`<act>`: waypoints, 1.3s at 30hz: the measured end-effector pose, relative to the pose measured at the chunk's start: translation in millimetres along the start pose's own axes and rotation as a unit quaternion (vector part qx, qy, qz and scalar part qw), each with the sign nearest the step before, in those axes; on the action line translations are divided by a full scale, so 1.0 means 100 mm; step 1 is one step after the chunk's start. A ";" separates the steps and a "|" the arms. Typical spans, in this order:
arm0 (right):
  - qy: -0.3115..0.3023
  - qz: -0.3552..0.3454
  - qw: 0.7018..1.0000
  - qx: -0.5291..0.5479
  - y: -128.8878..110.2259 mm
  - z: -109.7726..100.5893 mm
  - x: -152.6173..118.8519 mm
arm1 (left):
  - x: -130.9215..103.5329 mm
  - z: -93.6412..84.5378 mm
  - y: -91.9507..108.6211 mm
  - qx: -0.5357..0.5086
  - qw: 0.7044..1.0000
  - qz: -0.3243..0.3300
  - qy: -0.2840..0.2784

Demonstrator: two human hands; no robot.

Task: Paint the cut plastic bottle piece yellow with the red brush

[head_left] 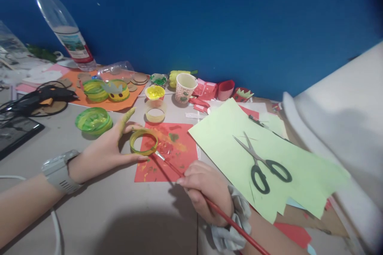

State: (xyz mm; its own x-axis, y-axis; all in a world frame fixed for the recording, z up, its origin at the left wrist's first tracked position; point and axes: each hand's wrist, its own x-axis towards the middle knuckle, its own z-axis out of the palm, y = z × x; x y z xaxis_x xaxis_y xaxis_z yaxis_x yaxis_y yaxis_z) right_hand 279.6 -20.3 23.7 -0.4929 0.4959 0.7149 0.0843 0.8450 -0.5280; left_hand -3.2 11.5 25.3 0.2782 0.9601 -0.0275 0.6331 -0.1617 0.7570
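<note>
My left hand (104, 143), its index finger smeared with yellow-green paint, grips a painted ring (145, 152) between the thumb and the other fingers. The ring is tilted over a red paper (185, 171) marked with paint spots. My right hand (206, 191) is closed round a red-handled paintbrush (172, 168), whose tip meets the ring's lower right edge. Just beyond is a pale, plain ring (155, 118). A cup of yellow paint (155, 93) stands behind it, and a cup of green paint (158, 80) is farther back. Left of my left hand sits a green-painted round piece (93, 120).
Scissors (263, 163) lie on a light green paper sheet (215, 131) at right. A paper cup (184, 87) stands near the blue wall. At left are a glue gun (54, 93), a tall bottle (68, 40), and painted rings (118, 94) on orange paper (125, 105).
</note>
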 end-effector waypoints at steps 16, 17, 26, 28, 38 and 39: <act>-0.009 -0.029 1.000 -0.006 0.00 0.02 0.02 | 0.00 0.00 0.04 -0.001 1.000 -0.011 -0.001; -0.015 -0.021 1.000 -0.011 0.00 0.01 0.03 | 0.00 0.00 0.05 -0.005 1.000 -0.012 -0.003; 0.002 -0.019 1.000 -0.011 0.01 0.02 0.00 | 0.01 0.00 0.04 0.010 1.000 0.003 -0.008; -0.007 0.003 1.000 -0.016 0.00 0.02 -0.01 | 0.01 0.00 0.04 0.011 1.000 0.000 -0.009; 0.003 0.020 1.000 -0.014 -0.01 0.00 0.00 | 0.00 -0.01 0.03 0.014 1.000 0.000 -0.017; 0.007 0.042 0.999 -0.013 -0.01 0.00 -0.01 | 0.01 -0.02 0.04 0.020 1.000 -0.002 -0.019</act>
State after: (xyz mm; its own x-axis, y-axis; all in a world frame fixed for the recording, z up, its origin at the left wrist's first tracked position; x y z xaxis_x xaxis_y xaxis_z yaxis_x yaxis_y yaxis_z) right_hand 279.9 -21.4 23.3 -0.4705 0.5679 0.6754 0.1472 0.8052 -0.5745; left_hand -2.0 11.8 29.4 0.3032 0.9513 -0.0556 0.6616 -0.1681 0.7308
